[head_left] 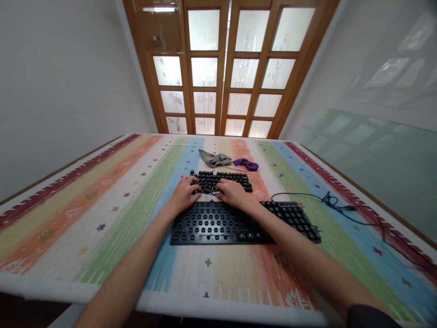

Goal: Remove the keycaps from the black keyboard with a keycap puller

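Observation:
A black keyboard base [218,224] lies on the striped tablecloth, most of its keycaps gone on the left and still fitted on the right. Behind it several loose black keycaps [225,178] lie in rows. My left hand [184,193] rests at the left end of those rows with fingers curled onto the caps. My right hand [232,192] is beside it, fingers bent, and a small thin silvery object [213,192] lies between the two hands. What either hand grips is too small to make out.
A grey cloth [215,159] and a purple cloth [246,164] lie beyond the keycaps. The keyboard's black cable [344,207] trails to the right across the table. A wooden glazed door [221,68] stands behind the table; walls close both sides.

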`<state>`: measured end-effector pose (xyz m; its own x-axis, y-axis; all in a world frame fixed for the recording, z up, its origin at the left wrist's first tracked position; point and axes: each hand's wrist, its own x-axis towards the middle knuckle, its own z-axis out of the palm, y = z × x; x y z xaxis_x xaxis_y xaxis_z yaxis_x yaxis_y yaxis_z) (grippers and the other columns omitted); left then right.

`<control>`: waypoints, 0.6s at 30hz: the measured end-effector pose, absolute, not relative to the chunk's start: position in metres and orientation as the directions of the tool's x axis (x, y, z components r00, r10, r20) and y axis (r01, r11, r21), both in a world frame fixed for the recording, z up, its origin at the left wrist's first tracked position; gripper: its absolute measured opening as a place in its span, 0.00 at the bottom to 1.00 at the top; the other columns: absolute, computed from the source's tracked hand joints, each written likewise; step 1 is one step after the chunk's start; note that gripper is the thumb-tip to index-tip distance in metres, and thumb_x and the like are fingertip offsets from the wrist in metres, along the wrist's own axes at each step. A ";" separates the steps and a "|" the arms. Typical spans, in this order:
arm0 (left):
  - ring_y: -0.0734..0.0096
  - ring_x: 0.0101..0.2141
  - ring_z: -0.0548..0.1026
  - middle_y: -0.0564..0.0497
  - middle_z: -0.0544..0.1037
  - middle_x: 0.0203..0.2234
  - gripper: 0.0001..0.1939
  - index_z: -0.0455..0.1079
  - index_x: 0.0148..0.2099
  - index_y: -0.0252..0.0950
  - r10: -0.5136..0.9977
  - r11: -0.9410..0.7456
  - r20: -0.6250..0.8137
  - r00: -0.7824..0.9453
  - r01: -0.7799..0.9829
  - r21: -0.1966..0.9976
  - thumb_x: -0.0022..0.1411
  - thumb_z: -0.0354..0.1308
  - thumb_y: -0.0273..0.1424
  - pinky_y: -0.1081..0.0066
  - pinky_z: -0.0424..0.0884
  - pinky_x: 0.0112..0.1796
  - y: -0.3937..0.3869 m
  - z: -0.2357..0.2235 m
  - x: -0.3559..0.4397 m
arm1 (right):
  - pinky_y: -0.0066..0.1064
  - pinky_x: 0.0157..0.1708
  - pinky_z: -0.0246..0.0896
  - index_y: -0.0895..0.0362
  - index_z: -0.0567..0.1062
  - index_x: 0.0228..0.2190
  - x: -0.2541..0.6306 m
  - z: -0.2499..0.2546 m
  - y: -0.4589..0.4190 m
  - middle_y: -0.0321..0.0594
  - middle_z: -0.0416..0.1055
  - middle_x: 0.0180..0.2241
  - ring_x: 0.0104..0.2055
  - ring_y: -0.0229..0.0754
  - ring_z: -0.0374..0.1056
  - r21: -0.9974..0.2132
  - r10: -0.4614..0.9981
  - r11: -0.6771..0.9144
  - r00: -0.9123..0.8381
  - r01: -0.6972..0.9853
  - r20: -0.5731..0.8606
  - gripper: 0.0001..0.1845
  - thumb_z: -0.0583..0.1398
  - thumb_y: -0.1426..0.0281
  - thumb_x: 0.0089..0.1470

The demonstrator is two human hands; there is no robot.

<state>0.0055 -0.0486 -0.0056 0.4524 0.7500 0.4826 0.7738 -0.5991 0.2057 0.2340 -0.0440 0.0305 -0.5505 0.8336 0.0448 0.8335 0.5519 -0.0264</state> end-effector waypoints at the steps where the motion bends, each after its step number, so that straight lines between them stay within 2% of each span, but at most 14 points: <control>1: 0.55 0.48 0.67 0.45 0.72 0.45 0.02 0.77 0.35 0.37 0.753 -0.596 0.480 0.451 0.777 0.204 0.58 0.64 0.28 0.53 0.68 0.52 -0.049 -0.005 0.006 | 0.31 0.36 0.61 0.56 0.76 0.40 0.234 0.030 -0.044 0.44 0.72 0.45 0.45 0.47 0.71 -0.026 0.830 0.557 -0.556 0.830 0.051 0.09 0.59 0.67 0.59; 18: 0.54 0.48 0.67 0.45 0.72 0.45 0.03 0.76 0.36 0.38 0.760 -0.583 0.478 0.440 0.786 0.205 0.58 0.62 0.28 0.52 0.70 0.50 -0.048 -0.006 0.005 | 0.30 0.37 0.60 0.54 0.77 0.41 0.232 0.033 -0.042 0.43 0.73 0.45 0.45 0.47 0.71 -0.040 0.822 0.569 -0.567 0.821 0.048 0.09 0.60 0.68 0.59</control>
<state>0.0052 -0.0485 -0.0061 0.4397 0.7601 0.4784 0.7859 -0.5835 0.2048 0.2323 -0.0421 0.0325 -0.5672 0.8222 0.0480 0.8214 0.5690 -0.0402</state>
